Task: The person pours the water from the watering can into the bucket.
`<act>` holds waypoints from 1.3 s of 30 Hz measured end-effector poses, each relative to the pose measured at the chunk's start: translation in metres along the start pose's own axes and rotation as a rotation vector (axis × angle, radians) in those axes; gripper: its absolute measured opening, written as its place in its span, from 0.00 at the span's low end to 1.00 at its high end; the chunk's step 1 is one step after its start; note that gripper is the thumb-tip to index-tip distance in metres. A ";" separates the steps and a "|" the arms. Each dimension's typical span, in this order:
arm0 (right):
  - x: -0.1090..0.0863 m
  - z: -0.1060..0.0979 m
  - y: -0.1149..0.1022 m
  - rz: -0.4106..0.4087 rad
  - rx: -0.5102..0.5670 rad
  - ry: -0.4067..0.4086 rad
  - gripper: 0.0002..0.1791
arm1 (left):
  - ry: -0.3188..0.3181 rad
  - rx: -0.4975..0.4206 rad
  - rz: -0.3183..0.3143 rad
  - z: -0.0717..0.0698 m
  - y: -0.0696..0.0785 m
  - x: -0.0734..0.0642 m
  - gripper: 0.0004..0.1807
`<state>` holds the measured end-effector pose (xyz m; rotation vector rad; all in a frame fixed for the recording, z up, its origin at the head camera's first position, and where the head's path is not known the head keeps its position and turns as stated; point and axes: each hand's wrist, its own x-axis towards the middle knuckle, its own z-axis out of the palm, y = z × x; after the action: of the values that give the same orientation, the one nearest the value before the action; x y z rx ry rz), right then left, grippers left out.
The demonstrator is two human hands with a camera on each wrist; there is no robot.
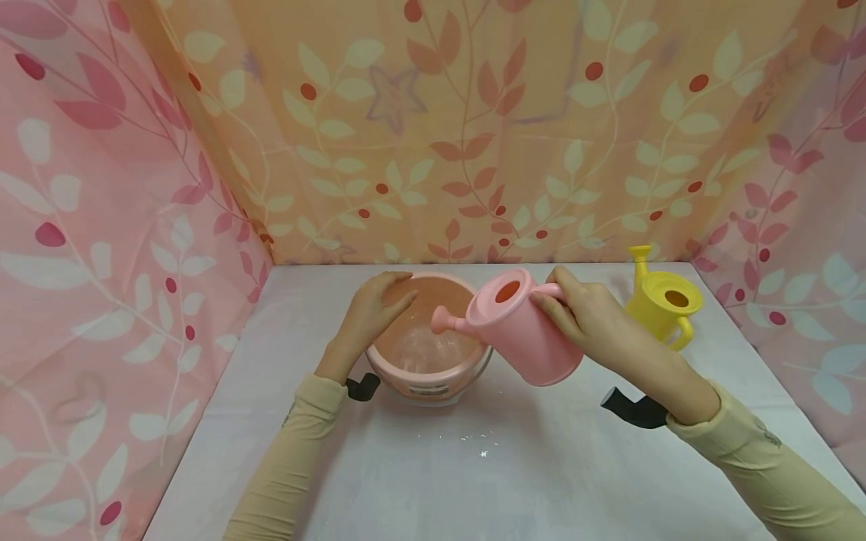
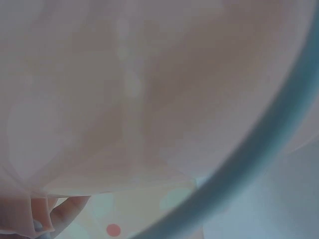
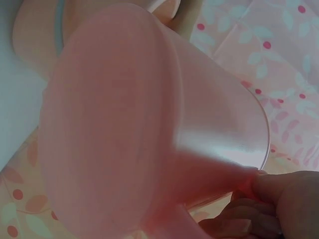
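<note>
A pink watering can (image 1: 531, 334) is tilted, its spout with the round rose pointing left over the bucket's opening. My right hand (image 1: 588, 312) grips its handle at the upper right; in the right wrist view the fingers (image 3: 239, 224) curl round that handle, below the can's large base. The pale pink bucket (image 1: 428, 382) stands upright, with a blue-grey bail (image 2: 249, 154) hanging down its side. At the bucket's left rim my left hand (image 1: 368, 308) holds on, thumb over the inside and fingers along the back of the rim.
A yellow watering can (image 1: 652, 304) stands at the back right of the white table (image 1: 541, 481). Small water drops (image 1: 483, 453) lie in front of the bucket. Floral curtains (image 1: 467, 150) close in the back and both sides.
</note>
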<state>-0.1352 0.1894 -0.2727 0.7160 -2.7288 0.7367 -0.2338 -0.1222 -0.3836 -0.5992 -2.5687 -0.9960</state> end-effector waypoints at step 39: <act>0.002 -0.001 0.001 -0.061 -0.037 0.030 0.13 | -0.014 0.018 -0.005 -0.002 0.004 0.000 0.24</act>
<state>-0.1371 0.1903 -0.2717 0.7701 -2.6734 0.6756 -0.2318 -0.1211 -0.3798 -0.5972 -2.5897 -0.9720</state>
